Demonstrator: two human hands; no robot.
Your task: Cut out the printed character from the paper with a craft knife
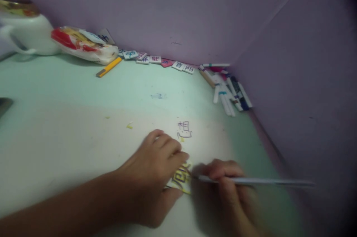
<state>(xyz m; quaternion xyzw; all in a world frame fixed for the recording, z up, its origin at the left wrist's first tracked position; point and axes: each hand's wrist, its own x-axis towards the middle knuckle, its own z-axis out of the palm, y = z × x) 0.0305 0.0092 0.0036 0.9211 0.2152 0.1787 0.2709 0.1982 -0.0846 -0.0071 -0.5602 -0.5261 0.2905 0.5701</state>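
The left hand (157, 170) comes in from 9 o'clock and holds the small card (178, 182) against the counter (69, 88), fingers over its upper edge and thumb at its lower one, apparently so that it cannot slide while its marked face stays exposed. At 3 o'clock, the right hand (231, 188) is closed round a slim pen-like tool (276, 182), gripped near its front end, presumably for fine control; its tip reaches the card's right edge, though blur hides whether it touches. The tool's long tail points to 3 o'clock, clear of both hands. Just beyond the card, at 12 o'clock, a character (184, 129) is marked on the counter. The lettered tiles (154, 59) line the wall near 12, the markers (224, 93) lie heaped in the corner at 1, and the packet (83, 49) sits at 11, likely pushed back for working room.
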